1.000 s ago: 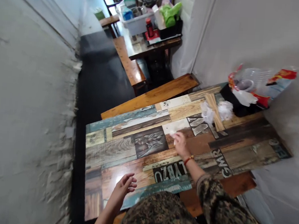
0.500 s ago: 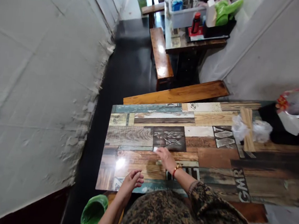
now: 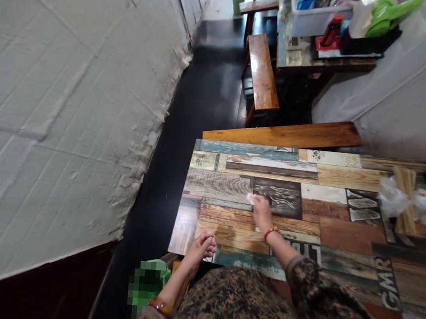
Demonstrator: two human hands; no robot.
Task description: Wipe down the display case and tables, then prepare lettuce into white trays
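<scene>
- The table (image 3: 354,234), with its patchwork plank print, spreads in front of me; I judge the step in hand to be wiping its top.
- A wooden bench (image 3: 281,130) runs along the far edge, so a stroke that way calls for stopping at the border.
- A green bin (image 3: 165,270) stands low by my left arm, beyond the table's near corner.
- A bundle of pale sticks (image 3: 405,201) lies well off to my right between crumpled clear plastic; wiping there would call for working around it.
- My left hand (image 3: 202,247) hovers by the near edge, fingers loosely curled; I can't tell whether they hold anything.
- My right hand (image 3: 261,211) reaches out over the middle-left part, its fingers narrowed in a pinch.
- The white wad (image 3: 250,198) sits in that pinch, where a grey panel meets a dark one. As I judge it, the next stroke calls for a firm grip and light, flat pressure.
</scene>
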